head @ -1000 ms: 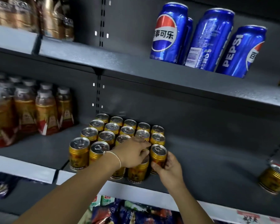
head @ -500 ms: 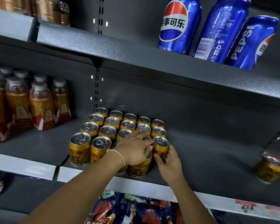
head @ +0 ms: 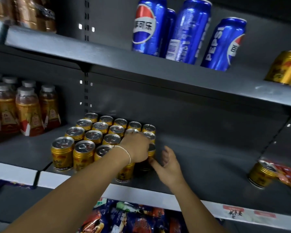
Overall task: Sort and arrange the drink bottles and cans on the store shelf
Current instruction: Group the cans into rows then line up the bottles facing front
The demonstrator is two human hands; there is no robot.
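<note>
Gold can [head: 151, 153] sits clasped under the left hand [head: 136, 149], while the right hand [head: 169, 163] lies released beside it.

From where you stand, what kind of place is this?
Most likely a shop's drinks aisle: metal shelves with a price label on the edge, a block of gold cans, blue Pepsi cans above, bottled drinks at left.

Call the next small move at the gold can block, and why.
Probably: swing the right hand right to fetch the stray gold can beside the red packet on the same shelf. That hand is open beside the can block, holding nothing, while the left hand covers the block's front-right cans. It looks the same kind, set apart.
</note>
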